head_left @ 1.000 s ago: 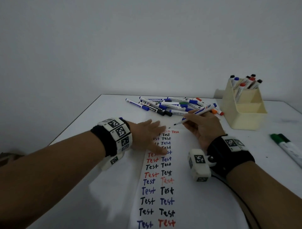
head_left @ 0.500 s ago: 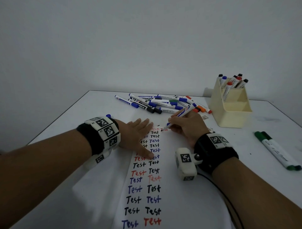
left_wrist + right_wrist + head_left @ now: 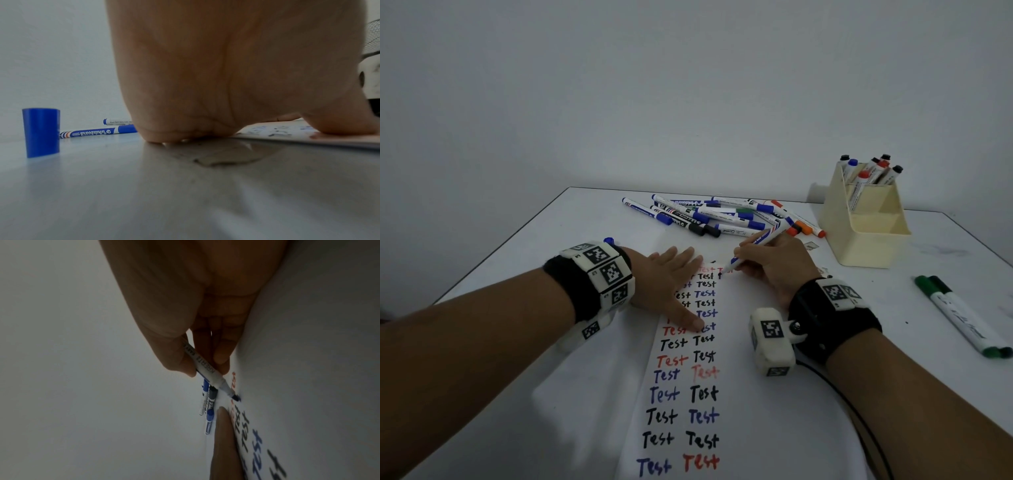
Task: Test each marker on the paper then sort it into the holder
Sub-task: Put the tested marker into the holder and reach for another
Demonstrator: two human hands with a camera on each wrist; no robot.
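We see the right hand (image 3: 779, 265) pinching an uncapped blue marker (image 3: 751, 248) between thumb and fingers, its tip touching the paper (image 3: 753, 404) at the top of the third column, where a small dark mark (image 3: 237, 398) sits beside a red "Test". The left hand (image 3: 666, 282) lies flat on the paper with its fingers straight and spread, holding nothing, the thumb reaching across the written columns; in the left wrist view the heel of the palm rests on the counter (image 3: 493, 394) just off the paper's edge.

Taking the paper as our landmark: it carries 2 full columns of "Test" in black, blue and red. Beyond its far edge lies a loose pile of markers (image 3: 722, 216) with blue, black, green and orange caps. Farther right of that pile, well clear of the paper, stands the cream holder (image 3: 866, 236); its tall rear compartment holds several markers upright (black, blue and red caps show), while we see nothing in its lower front compartments. To the right of the paper, near the counter's edge, lie 2 green markers (image 3: 962, 317) side by side. Left of the paper, behind the left wrist, a blue cap (image 3: 41, 132) stands upright on the counter.
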